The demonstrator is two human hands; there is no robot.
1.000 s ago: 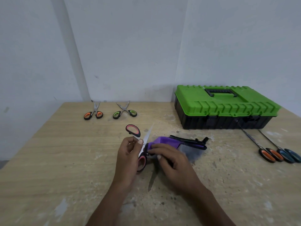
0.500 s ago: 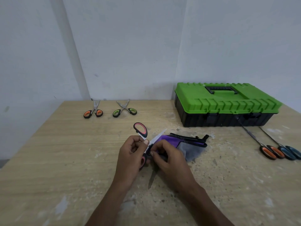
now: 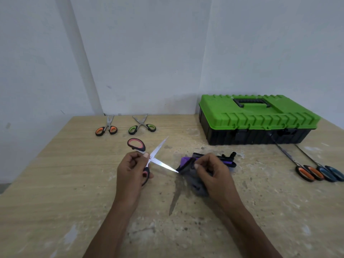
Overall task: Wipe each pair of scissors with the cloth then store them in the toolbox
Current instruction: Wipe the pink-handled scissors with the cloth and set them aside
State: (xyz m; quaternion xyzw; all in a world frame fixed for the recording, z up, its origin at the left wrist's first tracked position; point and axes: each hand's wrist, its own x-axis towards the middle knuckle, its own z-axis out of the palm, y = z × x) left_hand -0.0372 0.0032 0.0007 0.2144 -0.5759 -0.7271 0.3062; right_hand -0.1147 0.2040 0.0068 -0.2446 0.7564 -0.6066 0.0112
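Note:
My left hand (image 3: 133,171) grips a pair of pink-handled scissors (image 3: 154,157) near the pivot, blades spread wide apart above the table. My right hand (image 3: 212,172) pinches the purple and grey cloth (image 3: 191,174), which meets the tip of the lower blade. The green-lidded toolbox (image 3: 256,118) stands closed at the back right. Orange-handled scissors (image 3: 107,128) and green-handled scissors (image 3: 142,125) lie at the back of the table. Long orange-handled scissors (image 3: 305,171) and blue-handled scissors (image 3: 331,173) lie at the right.
The wooden table (image 3: 55,183) has worn pale patches and stands against white walls. Its left edge drops off beside a grey floor. The long scissors' blades reach up to the toolbox front.
My right hand slid the cloth along the lower blade out to its tip. The blades have spread wider and the left hand turned the scissors slightly.

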